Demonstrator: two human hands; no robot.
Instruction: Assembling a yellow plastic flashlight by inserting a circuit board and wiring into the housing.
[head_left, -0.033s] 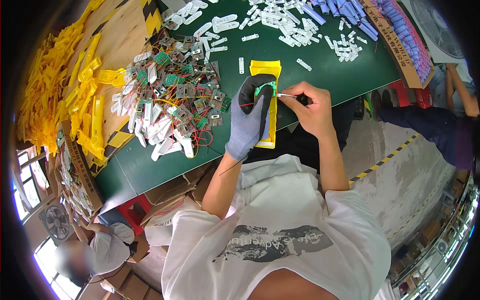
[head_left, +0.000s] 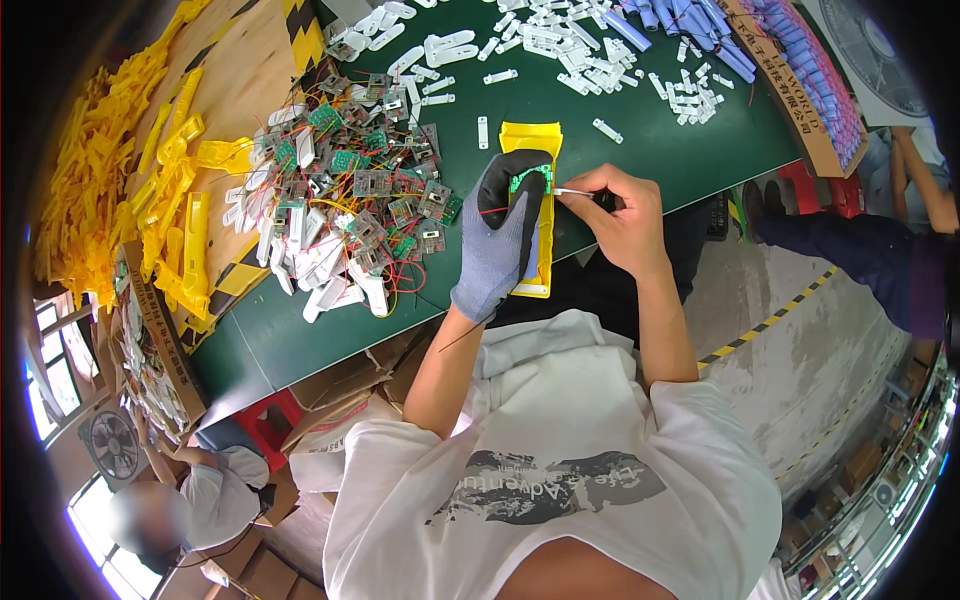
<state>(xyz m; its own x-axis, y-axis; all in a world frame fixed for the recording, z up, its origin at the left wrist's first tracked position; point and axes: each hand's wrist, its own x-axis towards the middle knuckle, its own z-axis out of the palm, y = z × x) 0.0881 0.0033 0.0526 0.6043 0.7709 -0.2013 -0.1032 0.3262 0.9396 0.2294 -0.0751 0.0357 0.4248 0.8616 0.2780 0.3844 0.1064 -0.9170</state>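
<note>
My left hand [head_left: 500, 225], in a grey-blue glove with black fingers, is closed round a long yellow plastic housing [head_left: 541, 255] at the table's near edge. A green circuit board [head_left: 530, 178] shows between the gloved fingers at the housing's upper part. On the right, my bare right hand [head_left: 622, 208] pinches a slim whitish piece [head_left: 572, 191], whose end meets the housing's right edge beside the board. What kind of piece it is, I cannot make out. The gloved hand hides the middle of the housing.
Left of my hands lies a heap of wired circuit boards [head_left: 372, 183] with white plastic parts. Yellow housings [head_left: 195, 245] are piled farther left. Small white brackets [head_left: 590, 65] and blue cylinders [head_left: 700, 30] lie at the far side. A cardboard box [head_left: 800, 100] stands at the right. Other people are nearby.
</note>
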